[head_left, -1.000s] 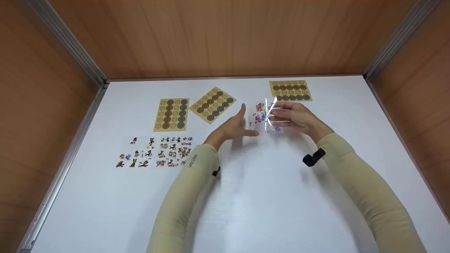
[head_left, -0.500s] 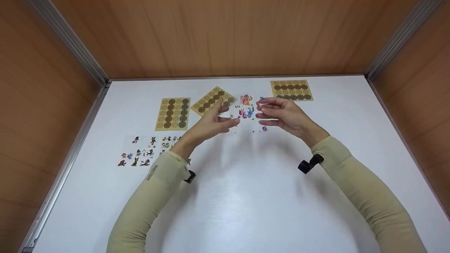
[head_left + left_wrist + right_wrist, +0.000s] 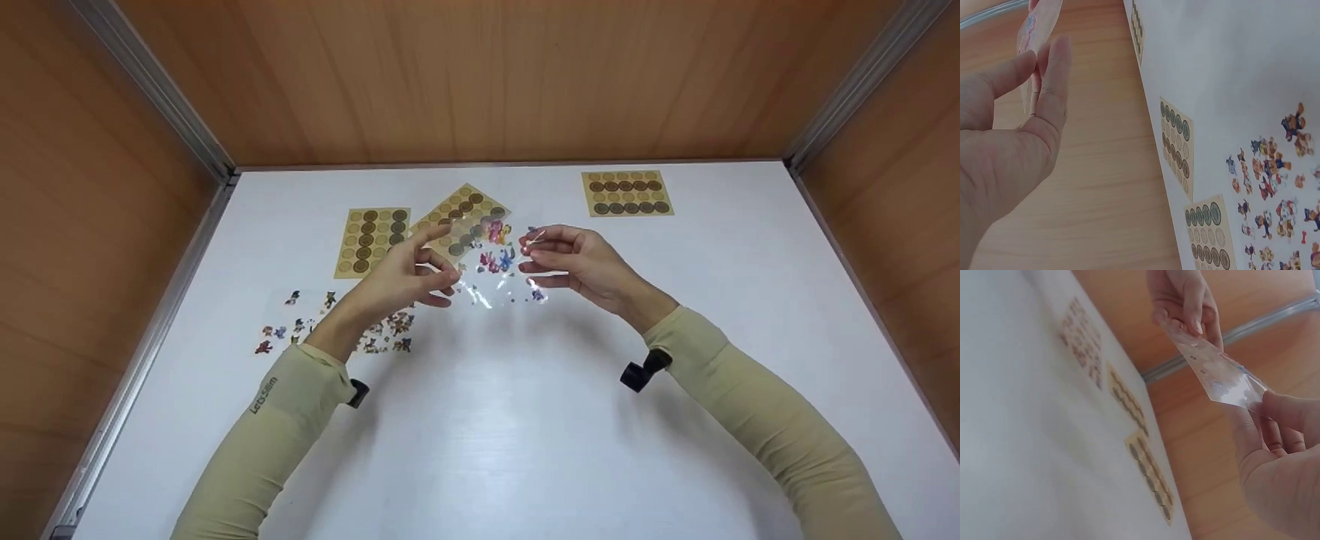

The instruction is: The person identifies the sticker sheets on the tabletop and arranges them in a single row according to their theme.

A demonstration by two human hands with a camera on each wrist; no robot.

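Observation:
A clear sticker sheet (image 3: 496, 261) with small colourful cartoon figures is held up above the white table between both hands. My left hand (image 3: 405, 281) pinches its left edge between thumb and fingers. At the opposite edge, my right hand (image 3: 581, 262) pinches it with the thumb and fingertips, the other fingers spread. Light glints off the sheet (image 3: 1219, 371) in the right wrist view, where it slants from one hand to the other. The left wrist view shows it nearly edge-on.
Two tan sheets of round stickers, one straight (image 3: 364, 244) and one turned (image 3: 461, 214), lie behind the left hand. Another tan sheet (image 3: 628, 193) lies at the back right. Clear cartoon sticker sheets (image 3: 279, 331) lie at left, partly hidden by the left arm. Wooden walls (image 3: 480, 82) enclose the table.
The clear sheet has shifted left and been spread flatter. The left hand has moved left and now pinches its left edge; the right hand has followed leftward, still holding.

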